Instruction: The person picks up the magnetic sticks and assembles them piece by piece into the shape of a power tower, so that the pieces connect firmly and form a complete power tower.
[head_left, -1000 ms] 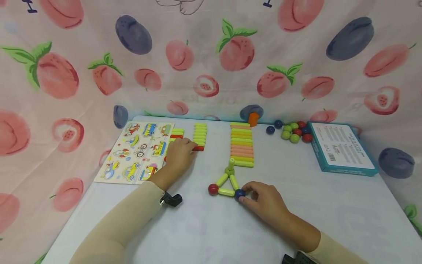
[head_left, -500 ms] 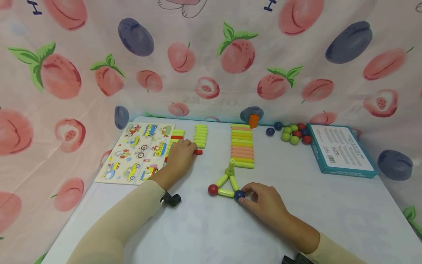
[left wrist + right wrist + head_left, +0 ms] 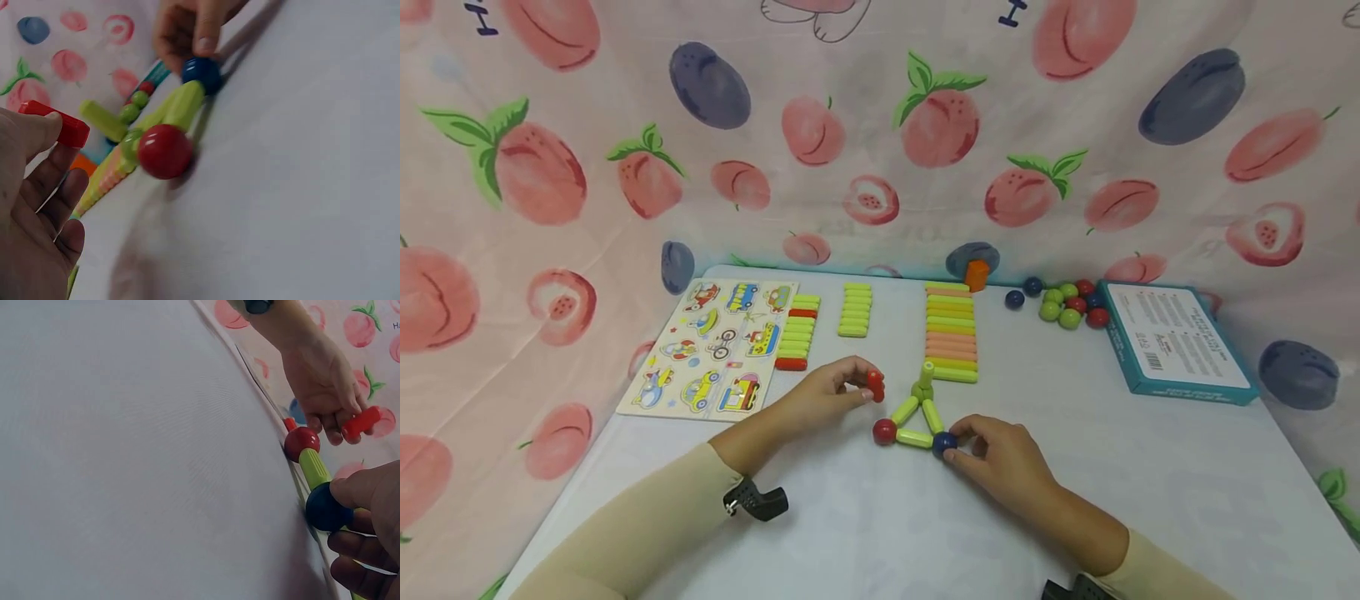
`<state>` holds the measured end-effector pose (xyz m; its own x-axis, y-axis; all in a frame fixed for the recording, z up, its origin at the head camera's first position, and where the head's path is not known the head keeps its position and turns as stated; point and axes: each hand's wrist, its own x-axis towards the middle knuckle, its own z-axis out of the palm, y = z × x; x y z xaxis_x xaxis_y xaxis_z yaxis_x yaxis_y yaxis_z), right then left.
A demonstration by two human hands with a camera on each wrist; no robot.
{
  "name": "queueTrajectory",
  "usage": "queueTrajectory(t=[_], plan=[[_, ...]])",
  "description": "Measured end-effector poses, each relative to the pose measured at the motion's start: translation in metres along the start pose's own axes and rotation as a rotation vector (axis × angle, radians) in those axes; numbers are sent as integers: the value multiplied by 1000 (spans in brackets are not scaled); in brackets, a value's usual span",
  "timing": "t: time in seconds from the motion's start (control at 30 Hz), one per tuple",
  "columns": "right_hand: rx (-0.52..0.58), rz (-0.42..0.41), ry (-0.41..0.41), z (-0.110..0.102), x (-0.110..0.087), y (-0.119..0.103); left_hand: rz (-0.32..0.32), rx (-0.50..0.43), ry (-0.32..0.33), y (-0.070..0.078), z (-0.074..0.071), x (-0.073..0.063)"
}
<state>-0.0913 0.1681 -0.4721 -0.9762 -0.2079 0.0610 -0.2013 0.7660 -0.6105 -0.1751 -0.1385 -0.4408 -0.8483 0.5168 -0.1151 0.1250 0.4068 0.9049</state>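
My left hand (image 3: pixel 823 396) pinches a short red stick (image 3: pixel 876 386) between thumb and fingers, held upright just above and left of a triangle built from balls and sticks. In the left wrist view the red stick (image 3: pixel 62 127) sits at the fingertips. The triangle joins a red ball (image 3: pixel 885 431), a blue ball (image 3: pixel 944 444) and a green ball (image 3: pixel 922 389) with yellow-green sticks (image 3: pixel 914 437). One more yellow-green stick (image 3: pixel 928 372) rises from the green ball. My right hand (image 3: pixel 1007 462) grips the blue ball (image 3: pixel 329 507) between thumb and fingers.
A picture puzzle board (image 3: pixel 707 350) lies at left, beside a column of green and red sticks (image 3: pixel 796 333). Further right are green sticks (image 3: pixel 854 310) and a longer multicoloured row (image 3: pixel 951 333). Loose balls (image 3: pixel 1070 315), a teal box (image 3: pixel 1180 337) and an orange block (image 3: pixel 977 275) stand at the back.
My left hand has picked the red stick up from below the short green column and carried it right and towards me, near the triangle. The right hand has stayed on the blue ball.
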Motion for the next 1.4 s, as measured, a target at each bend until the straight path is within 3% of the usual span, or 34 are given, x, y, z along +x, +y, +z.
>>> queueTrajectory(t=[0.17, 0.3, 0.47, 0.63, 0.73, 0.87, 1.0, 1.17, 1.27, 1.4], plan=[[6, 8, -4, 0, -1, 0, 16, 25, -84, -5, 17, -10], [16, 11, -6, -1, -1, -1, 32, 29, -107, -10, 25, -11], [28, 8, -8, 0, -1, -1, 77, 90, -72, -16, 27, -12], [55, -2, -24, 2, -6, -3, 89, 284, 19, -21, 30, -17], [44, -65, -54, 5, -12, -7, 99, 339, 94, -22, 31, -16], [11, -218, -92, 11, -19, -15, 98, 313, 153, -21, 31, -7], [18, -337, -108, 16, -21, -24, 92, 282, 124, -19, 34, 11], [26, -421, -111, 22, -29, -29, 116, 270, 68, -15, 38, 29], [-5, -340, -89, 17, -35, -26, 111, 277, 75, -10, 39, 27], [-97, -91, -49, 0, -32, -15, 59, 350, 56, -1, 38, 8]])
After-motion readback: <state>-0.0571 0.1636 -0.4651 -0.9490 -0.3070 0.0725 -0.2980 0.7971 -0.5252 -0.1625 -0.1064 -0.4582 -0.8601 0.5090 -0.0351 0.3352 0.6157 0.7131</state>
